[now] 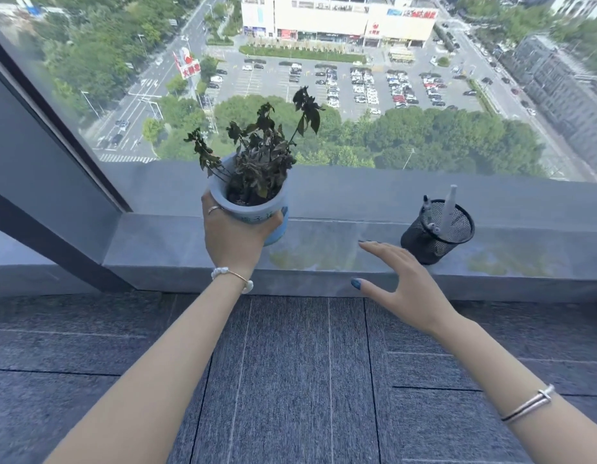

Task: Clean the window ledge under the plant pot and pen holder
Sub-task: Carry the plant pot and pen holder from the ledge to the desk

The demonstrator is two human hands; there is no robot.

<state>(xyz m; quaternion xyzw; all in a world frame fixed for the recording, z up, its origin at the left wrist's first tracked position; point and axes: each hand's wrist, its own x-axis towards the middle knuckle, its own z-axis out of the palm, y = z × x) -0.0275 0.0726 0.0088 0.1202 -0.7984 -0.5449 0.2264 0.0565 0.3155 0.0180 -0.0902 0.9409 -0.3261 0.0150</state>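
A pale blue plant pot (257,214) with a wilted dark-leaved plant is gripped from its near side by my left hand (232,237), over the left part of the grey window ledge (176,244). Whether the pot rests on the ledge or hangs just above it, I cannot tell. A black mesh pen holder (436,234) with pens stands on the ledge to the right. My right hand (404,283) hovers flat with fingers spread, between the pot and the pen holder, just left of the holder and holding nothing.
Behind the ledge rises a raised sill and a large window pane (357,95) looking down on a car park and trees. A dark slanted window frame (56,135) runs at the left. Grey carpet tiles (290,380) cover the floor below the ledge.
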